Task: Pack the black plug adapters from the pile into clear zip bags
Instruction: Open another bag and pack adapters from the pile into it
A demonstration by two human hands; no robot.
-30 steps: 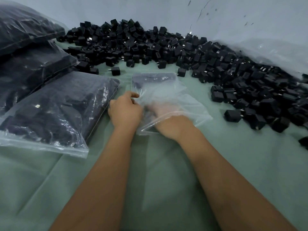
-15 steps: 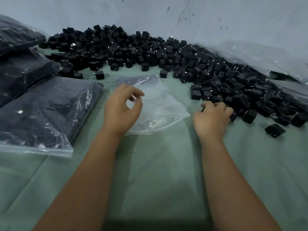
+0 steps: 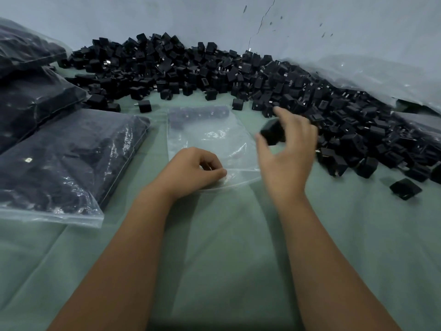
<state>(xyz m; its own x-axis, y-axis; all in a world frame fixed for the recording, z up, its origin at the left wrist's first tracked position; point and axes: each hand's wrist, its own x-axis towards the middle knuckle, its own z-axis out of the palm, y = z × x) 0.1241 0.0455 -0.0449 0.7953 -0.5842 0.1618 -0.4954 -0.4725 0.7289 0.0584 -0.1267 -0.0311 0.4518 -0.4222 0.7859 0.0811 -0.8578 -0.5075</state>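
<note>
Left hand [image 3: 191,172] pinching near edge of clear zip bag [image 3: 210,137]. Right hand [image 3: 286,154], motion-blurred, gripping one black adapter [image 3: 272,134] just right of bag. Pile [image 3: 238,77] beyond both hands. Bag's far-end contents dim, uncountable.

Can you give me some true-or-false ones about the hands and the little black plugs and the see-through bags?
1. The right hand holds a small black plug adapter. True.
2. The left hand is lifted high above the clear zip bag. False: it pinches the bag's near edge.
3. The clear zip bag is packed full. False: only a few adapters sit at its far end.
4. The pile of black adapters lies on pale green cloth. True.
5. Filled plastic bags lie on the left. True.
</note>
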